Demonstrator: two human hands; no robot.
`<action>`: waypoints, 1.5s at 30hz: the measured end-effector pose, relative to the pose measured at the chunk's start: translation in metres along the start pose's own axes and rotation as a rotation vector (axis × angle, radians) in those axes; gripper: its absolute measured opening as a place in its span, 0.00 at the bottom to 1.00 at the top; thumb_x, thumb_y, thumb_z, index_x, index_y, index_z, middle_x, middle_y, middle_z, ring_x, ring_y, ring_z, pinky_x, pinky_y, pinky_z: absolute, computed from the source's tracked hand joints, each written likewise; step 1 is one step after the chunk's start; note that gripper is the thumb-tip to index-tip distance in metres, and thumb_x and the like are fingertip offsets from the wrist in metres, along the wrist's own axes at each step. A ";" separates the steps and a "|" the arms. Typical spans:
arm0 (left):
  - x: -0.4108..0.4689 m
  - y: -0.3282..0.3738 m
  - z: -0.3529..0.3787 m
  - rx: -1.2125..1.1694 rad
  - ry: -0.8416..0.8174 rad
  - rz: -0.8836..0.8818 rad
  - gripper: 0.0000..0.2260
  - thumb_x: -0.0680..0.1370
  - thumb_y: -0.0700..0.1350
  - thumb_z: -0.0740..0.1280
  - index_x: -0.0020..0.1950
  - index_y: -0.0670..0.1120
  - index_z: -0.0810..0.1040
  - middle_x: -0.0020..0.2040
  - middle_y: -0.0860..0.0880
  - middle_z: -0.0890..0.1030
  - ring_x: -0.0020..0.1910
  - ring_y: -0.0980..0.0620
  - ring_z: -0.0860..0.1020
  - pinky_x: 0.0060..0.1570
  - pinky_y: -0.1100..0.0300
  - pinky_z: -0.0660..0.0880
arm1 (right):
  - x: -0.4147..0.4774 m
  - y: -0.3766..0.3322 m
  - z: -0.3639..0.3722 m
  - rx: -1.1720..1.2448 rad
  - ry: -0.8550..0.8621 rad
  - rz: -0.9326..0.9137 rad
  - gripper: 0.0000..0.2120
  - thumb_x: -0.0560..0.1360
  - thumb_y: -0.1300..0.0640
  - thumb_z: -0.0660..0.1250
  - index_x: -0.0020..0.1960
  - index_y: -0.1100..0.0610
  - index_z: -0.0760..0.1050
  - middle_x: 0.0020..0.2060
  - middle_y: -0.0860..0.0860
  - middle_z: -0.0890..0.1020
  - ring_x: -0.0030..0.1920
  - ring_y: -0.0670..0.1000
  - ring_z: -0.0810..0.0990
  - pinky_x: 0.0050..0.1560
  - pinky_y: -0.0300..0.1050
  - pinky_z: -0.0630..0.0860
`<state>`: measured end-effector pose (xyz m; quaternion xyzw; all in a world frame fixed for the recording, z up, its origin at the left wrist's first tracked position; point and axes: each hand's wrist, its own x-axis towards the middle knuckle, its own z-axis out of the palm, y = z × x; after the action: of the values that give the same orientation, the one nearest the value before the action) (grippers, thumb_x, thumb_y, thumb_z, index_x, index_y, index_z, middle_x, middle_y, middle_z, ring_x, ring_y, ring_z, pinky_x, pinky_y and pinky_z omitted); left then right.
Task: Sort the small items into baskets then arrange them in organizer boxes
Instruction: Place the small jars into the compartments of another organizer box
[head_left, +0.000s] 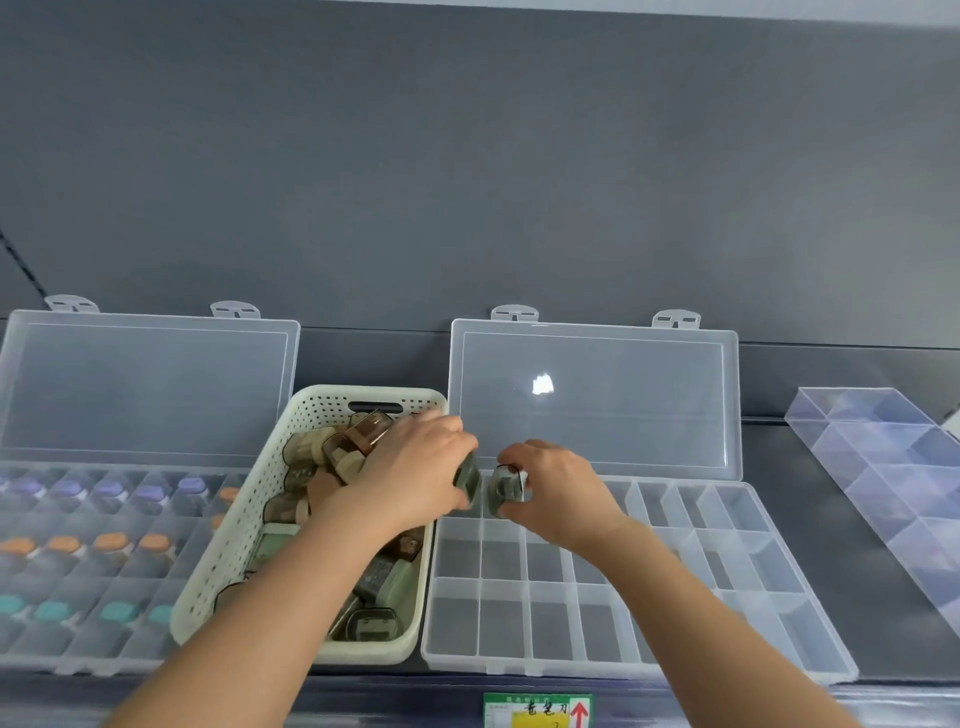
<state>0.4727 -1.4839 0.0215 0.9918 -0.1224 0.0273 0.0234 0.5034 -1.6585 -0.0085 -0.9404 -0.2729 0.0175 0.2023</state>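
Left hand (415, 467) pinches a small green item (467, 480) just past the white basket (234, 545), and right hand (550, 488) grips another small item (506, 491) over the back compartments of the right organizer box (519, 665), likely to slot both in side by side. Filled left organizer box (78, 667) sits far left and a clear divided tray (883, 467) far right, all on a dark grey shelf (883, 623) against a grey wall (467, 156).

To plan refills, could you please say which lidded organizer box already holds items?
The left organizer box, holding purple, orange and teal caps; the right box looks empty where visible.
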 end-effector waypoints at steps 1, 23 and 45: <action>0.001 0.002 0.003 0.034 -0.001 0.001 0.24 0.71 0.57 0.71 0.64 0.50 0.73 0.57 0.54 0.76 0.59 0.51 0.69 0.57 0.54 0.65 | 0.001 0.000 0.002 -0.021 -0.003 -0.002 0.20 0.69 0.51 0.72 0.60 0.53 0.75 0.50 0.50 0.79 0.51 0.53 0.76 0.51 0.49 0.76; 0.010 -0.006 0.025 0.014 -0.075 0.078 0.15 0.76 0.57 0.66 0.57 0.51 0.80 0.51 0.53 0.74 0.44 0.55 0.51 0.53 0.52 0.54 | 0.008 0.002 0.003 -0.023 -0.068 0.019 0.17 0.71 0.50 0.71 0.58 0.51 0.78 0.51 0.49 0.79 0.53 0.50 0.74 0.50 0.39 0.71; -0.068 -0.097 0.001 -0.210 -0.017 -0.543 0.08 0.77 0.51 0.67 0.52 0.52 0.70 0.48 0.55 0.75 0.48 0.53 0.75 0.43 0.57 0.71 | 0.055 -0.102 0.036 -0.310 0.017 -0.267 0.24 0.71 0.38 0.67 0.59 0.54 0.74 0.52 0.52 0.80 0.57 0.55 0.74 0.59 0.50 0.69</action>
<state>0.4301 -1.3734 0.0122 0.9806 0.1453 -0.0014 0.1315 0.4933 -1.5381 0.0027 -0.9158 -0.3930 -0.0596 0.0579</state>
